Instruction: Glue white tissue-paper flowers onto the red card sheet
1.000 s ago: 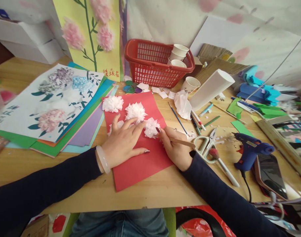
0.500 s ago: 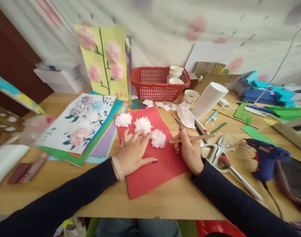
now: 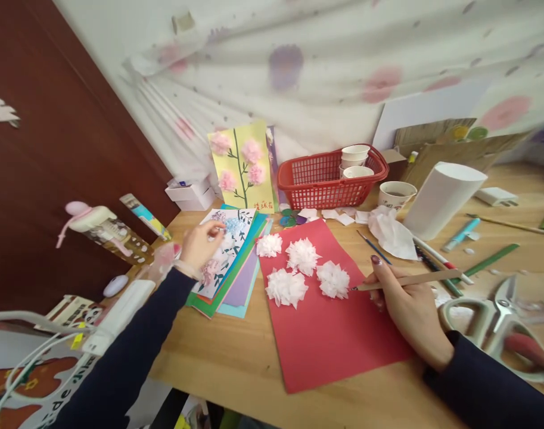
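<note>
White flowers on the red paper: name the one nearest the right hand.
The rightmost white flower; the other three lie farther left of the right hand.

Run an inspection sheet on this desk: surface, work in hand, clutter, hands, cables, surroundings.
Surface: wooden table, bare along part of the near edge.
Work in hand: red sheet on the table, four white paper flowers on its far half.
Clutter: scissors, crumpled tissue, pens and paper scraps right of and beyond the red sheet; red basket behind, with paper cups.
Left hand: over the sheet stack, fingers curled; contact unclear.
Right hand: holds a wooden stick, tip near the rightmost flower.
Cables: white cables at far left, beside a white power strip.
Surroundings: patterned cloth behind, brown panel at left.
Spills: nothing seen.
</note>
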Available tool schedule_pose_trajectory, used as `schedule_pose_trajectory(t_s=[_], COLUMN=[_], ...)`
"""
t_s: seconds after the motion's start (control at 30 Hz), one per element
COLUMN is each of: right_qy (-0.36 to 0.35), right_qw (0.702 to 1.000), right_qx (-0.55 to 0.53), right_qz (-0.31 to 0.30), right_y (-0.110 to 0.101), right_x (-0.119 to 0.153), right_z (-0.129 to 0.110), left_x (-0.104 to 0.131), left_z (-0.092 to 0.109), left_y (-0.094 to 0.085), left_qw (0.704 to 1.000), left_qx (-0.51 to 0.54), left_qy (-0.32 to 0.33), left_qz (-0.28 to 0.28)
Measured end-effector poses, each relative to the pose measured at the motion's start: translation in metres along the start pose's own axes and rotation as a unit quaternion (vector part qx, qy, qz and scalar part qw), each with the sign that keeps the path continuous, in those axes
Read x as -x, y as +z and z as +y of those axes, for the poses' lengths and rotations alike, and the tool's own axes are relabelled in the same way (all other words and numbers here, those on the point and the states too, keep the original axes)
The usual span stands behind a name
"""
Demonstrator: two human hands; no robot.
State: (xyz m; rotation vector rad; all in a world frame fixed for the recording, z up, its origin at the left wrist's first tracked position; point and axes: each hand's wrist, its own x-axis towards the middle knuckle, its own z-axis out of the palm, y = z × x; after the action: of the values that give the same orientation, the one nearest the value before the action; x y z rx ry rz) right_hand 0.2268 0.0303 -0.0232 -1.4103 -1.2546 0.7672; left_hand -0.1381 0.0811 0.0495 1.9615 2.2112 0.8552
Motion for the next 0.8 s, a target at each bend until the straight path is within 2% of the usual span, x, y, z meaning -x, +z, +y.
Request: schedule_pose_trajectory(t_s=[0.1, 0.17, 0.23, 0.37, 0.5, 0.67, 0.8], right_qy=[-0.013, -0.012, -0.008, -0.002, 0.001, 0.038, 0.04], right_qw=[1.0, 0.999, 0.999, 0.998, 0.998, 0.996, 0.997], right_qx=[0.023, 0.032, 0.041, 0.062, 0.061, 0.071, 0.053], right_qz=[-0.005, -0.005, -0.01, -0.028, -0.036, -0.042, -0.046], right_y=[0.0, 0.0, 0.0, -0.001, -0.001, 0.0, 0.001], right_x=[-0.001, -0.002, -0.003, -0.004, -0.005, -0.005, -0.005], right_z=[0.001, 0.003, 0.004, 0.005, 0.002, 0.002, 0.002], left_x=[-0.031, -0.042, -0.047, -0.058, -0.074, -0.083, -0.075], left_z=[-0.042, -0.06, -0.07, -0.075, -0.076, -0.078, -0.075], left_y=[-0.009, -0.005, 0.005, 0.025, 0.032, 0.023, 0.007], left_qw=[0.998, 0.996, 0.992, 0.982, 0.976, 0.967, 0.956], left_qx=[0.01, 0.027, 0.046, 0.074, 0.114, 0.174, 0.247], left_qy=[-0.05, -0.067, -0.079, -0.099, -0.115, -0.135, -0.137], left_qz=[-0.023, -0.055, -0.09, -0.139, -0.148, -0.127, -0.074])
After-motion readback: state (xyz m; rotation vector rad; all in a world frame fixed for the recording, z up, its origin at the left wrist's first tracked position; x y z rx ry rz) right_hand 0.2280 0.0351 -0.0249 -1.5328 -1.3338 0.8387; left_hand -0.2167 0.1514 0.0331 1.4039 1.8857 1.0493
